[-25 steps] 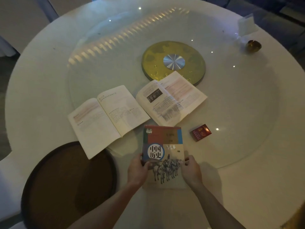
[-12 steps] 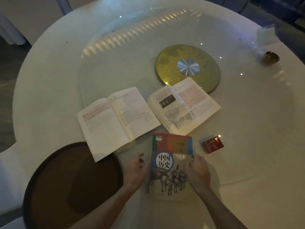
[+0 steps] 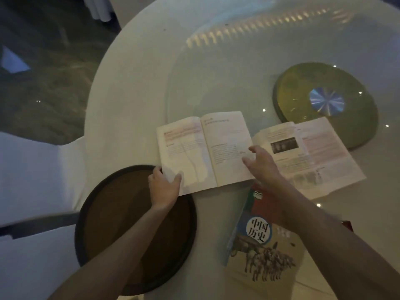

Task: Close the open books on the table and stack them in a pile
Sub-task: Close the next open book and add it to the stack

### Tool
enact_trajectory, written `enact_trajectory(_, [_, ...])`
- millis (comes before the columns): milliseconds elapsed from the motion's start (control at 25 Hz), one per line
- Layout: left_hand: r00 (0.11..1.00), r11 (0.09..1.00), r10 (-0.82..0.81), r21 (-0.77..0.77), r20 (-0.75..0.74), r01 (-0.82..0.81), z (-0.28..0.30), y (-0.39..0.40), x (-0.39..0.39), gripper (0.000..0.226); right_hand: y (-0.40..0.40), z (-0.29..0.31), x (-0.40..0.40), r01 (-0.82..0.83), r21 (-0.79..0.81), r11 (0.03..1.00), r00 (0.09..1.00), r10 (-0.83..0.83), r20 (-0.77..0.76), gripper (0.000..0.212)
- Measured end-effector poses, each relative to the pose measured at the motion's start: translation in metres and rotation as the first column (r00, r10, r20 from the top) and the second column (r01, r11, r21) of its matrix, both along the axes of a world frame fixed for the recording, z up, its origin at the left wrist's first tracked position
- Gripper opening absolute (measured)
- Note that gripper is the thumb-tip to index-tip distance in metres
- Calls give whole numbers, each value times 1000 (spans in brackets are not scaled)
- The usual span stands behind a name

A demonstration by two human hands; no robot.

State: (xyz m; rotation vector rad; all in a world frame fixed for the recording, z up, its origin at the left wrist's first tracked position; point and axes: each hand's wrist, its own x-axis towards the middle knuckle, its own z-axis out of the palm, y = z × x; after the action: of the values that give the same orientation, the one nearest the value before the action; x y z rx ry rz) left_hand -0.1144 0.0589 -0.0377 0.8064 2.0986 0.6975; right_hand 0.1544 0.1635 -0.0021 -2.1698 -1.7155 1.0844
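Note:
A closed history book [image 3: 259,243] with horses on its cover lies flat near the table's front edge; my right forearm crosses above its top. An open book [image 3: 201,148] lies in the middle, pages up. My left hand [image 3: 163,187] grips its lower left corner, thumb on the page. My right hand [image 3: 262,163] rests with spread fingers on the right edge of its right page. A second open book [image 3: 311,154] lies to the right, partly under my right hand.
A dark round tray [image 3: 104,213] sits at the front left, partly under the open book's corner. A gold disc [image 3: 324,102] marks the centre of the glass turntable [image 3: 216,72]. A small red box [image 3: 347,225] peeks out behind my right forearm. A white chair [image 3: 32,169] stands left.
Both hands have let go of the closed history book and moved up-left to the open book in the middle. The view has swung left and closer.

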Motion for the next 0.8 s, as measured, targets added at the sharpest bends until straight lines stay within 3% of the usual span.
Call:
enact_trajectory(200, [987, 993, 100, -75, 126, -91, -14, 9, -11, 86, 33, -29, -12, 52, -44, 998, 992, -47, 117, 63])
enact_trajectory(360, [952, 973, 216, -124, 216, -193, -16, 12, -19, 62, 39, -37, -15, 202, -98, 974, 968, -184, 169, 76])
enact_trajectory(520, [909, 981, 187, -21, 372, -193, -9, 10, -29, 20, 39, -37, -16, 283, -171, 944, 957, -266, 113, 88])
enact_trajectory(600, [850, 978, 179, 7, 496, -210, -3, 9, -33, 19, 37, -35, -19, 290, -209, 934, 957, -285, 56, 84])
enact_trajectory(720, [686, 961, 180, 23, 705, -276, 12, 9, -38, 27, 32, -27, -24, 303, -311, 901, 929, -352, -112, 65])
enact_trajectory(800, [659, 972, 104, 63, 745, -225, 24, 12, -39, 31, 28, -22, -24, 284, -435, 855, 878, -414, -240, 53])
